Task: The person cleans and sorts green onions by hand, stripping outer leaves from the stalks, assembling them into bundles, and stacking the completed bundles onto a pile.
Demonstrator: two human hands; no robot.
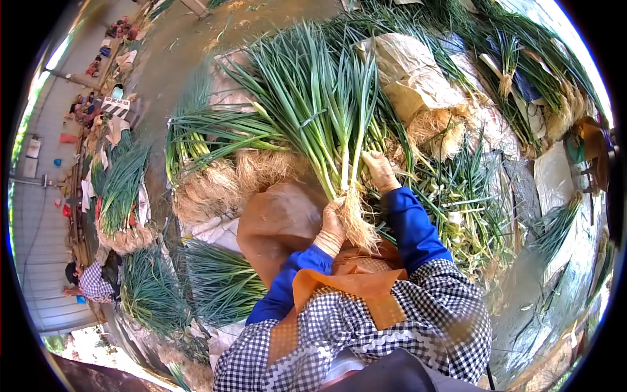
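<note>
In the centre, the left hand [332,225] wraps its fingers round the base of the green onion bunch [332,134]; a firm, gentle hold there should keep the stalks aligned without bruising. Whether the right hand's [381,171] bent fingers pinch a stalk is unclear, and leaf tips blend into greens [431,16] along the top.

Two hands and a big green bunch [320,111].
The left hand [332,225] holds it by the hairy roots [358,219]. The right hand [381,171] is by the pale stems [345,171]. Brown paper [408,72] lies just beside the long leaves [297,78].
</note>
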